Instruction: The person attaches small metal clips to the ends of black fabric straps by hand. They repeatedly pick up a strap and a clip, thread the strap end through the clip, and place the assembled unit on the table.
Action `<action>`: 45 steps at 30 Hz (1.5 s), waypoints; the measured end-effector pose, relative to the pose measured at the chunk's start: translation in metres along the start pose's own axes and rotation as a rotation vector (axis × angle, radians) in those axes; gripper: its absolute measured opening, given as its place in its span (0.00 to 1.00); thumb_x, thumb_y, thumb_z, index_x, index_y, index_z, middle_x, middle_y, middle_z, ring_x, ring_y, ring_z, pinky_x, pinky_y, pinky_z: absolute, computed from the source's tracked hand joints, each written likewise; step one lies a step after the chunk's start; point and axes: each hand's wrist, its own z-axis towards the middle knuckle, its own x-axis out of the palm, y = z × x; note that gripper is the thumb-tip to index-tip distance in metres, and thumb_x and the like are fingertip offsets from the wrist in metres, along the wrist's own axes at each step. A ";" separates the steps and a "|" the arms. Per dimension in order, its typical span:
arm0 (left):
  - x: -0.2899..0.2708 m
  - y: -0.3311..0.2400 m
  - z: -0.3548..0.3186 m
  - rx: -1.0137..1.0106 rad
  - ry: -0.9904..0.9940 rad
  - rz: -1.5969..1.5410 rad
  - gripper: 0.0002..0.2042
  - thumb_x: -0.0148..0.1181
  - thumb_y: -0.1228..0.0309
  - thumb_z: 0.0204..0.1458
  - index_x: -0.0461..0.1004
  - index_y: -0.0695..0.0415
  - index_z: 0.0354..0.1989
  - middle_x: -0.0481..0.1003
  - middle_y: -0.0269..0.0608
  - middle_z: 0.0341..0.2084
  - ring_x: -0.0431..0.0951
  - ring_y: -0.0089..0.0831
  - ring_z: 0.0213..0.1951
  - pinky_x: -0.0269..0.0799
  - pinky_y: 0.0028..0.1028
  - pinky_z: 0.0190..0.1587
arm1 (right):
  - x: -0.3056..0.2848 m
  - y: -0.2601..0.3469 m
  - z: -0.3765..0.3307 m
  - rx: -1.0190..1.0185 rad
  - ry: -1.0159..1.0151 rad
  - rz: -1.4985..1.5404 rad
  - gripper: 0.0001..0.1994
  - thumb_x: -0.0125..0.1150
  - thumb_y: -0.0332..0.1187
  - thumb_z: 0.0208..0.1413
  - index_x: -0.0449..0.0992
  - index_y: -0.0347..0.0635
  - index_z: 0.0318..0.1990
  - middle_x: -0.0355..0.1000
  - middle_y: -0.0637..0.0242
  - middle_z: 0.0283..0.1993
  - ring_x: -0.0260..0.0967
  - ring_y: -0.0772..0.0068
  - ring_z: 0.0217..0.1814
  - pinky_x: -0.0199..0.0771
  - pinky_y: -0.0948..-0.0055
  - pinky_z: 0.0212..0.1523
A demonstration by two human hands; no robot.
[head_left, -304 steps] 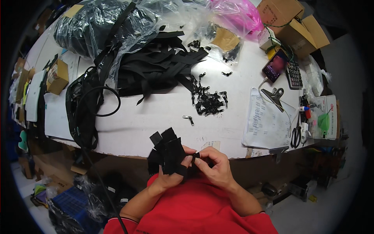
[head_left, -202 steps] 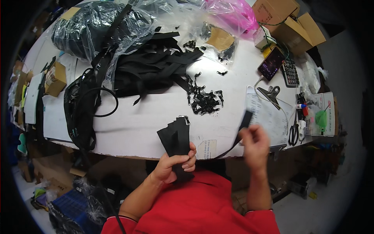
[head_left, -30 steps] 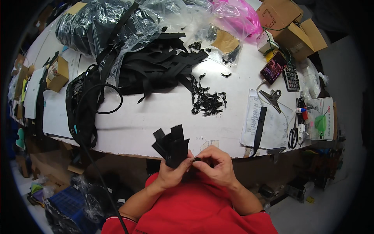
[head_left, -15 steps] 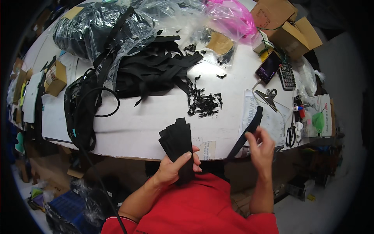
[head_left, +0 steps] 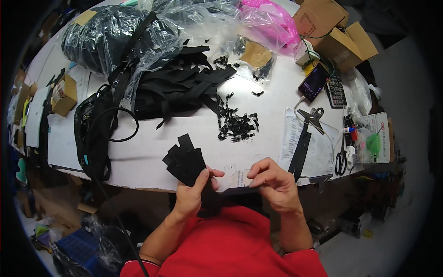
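Note:
My left hand (head_left: 190,197) grips a fanned bundle of flat black strap pieces (head_left: 184,160) just below the table's front edge, thumb pressed on top. My right hand (head_left: 273,182) pinches the end of one black strap (head_left: 233,190) that runs from the bundle toward it. Another finished black strap (head_left: 301,151) lies on the papers at the right. A small heap of black metal clips (head_left: 235,127) sits in the middle of the white table (head_left: 138,157). A pile of loose black straps (head_left: 180,85) lies further back.
Black webbing and a cord loop (head_left: 99,124) lie at the left. Clear bags (head_left: 115,34) and a pink bag (head_left: 270,25) fill the back. Cardboard boxes (head_left: 332,32), a phone (head_left: 314,82), a calculator (head_left: 336,91), a binder clip (head_left: 314,115) and scissors (head_left: 341,157) crowd the right.
Half a second ago my right hand was out at the right laying a strap on the papers. It has come back to the bundle and taken hold of another strap.

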 end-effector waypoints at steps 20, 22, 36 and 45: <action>0.030 -0.001 -0.008 0.284 0.053 0.388 0.13 0.68 0.80 0.49 0.79 0.62 0.44 0.78 0.34 0.31 0.75 0.19 0.31 0.71 0.19 0.34 | 0.021 -0.021 -0.012 0.062 -0.176 -0.355 0.10 0.64 0.22 0.55 0.78 0.32 0.44 0.80 0.60 0.36 0.77 0.76 0.37 0.76 0.78 0.41; 0.020 0.008 -0.003 0.450 0.125 0.441 0.12 0.68 0.81 0.48 0.80 0.63 0.42 0.80 0.40 0.32 0.79 0.25 0.32 0.74 0.23 0.35 | 0.023 -0.015 -0.012 0.021 -0.177 -0.487 0.09 0.66 0.23 0.54 0.79 0.32 0.42 0.80 0.59 0.35 0.78 0.76 0.35 0.77 0.78 0.38; 0.025 0.023 -0.011 0.580 -0.098 0.602 0.05 0.62 0.83 0.52 0.74 0.64 0.34 0.72 0.41 0.27 0.74 0.30 0.28 0.69 0.25 0.31 | 0.007 -0.055 0.010 0.184 -0.328 -0.401 0.08 0.64 0.23 0.54 0.78 0.37 0.42 0.77 0.61 0.35 0.74 0.71 0.34 0.73 0.75 0.38; 0.020 0.016 -0.019 0.295 -0.084 0.463 0.03 0.65 0.77 0.55 0.76 0.62 0.34 0.74 0.34 0.26 0.74 0.18 0.23 0.68 0.18 0.27 | -0.050 -0.067 0.072 -0.311 -0.300 -1.153 0.06 0.68 0.30 0.48 0.79 0.43 0.34 0.70 0.64 0.34 0.68 0.58 0.39 0.65 0.62 0.42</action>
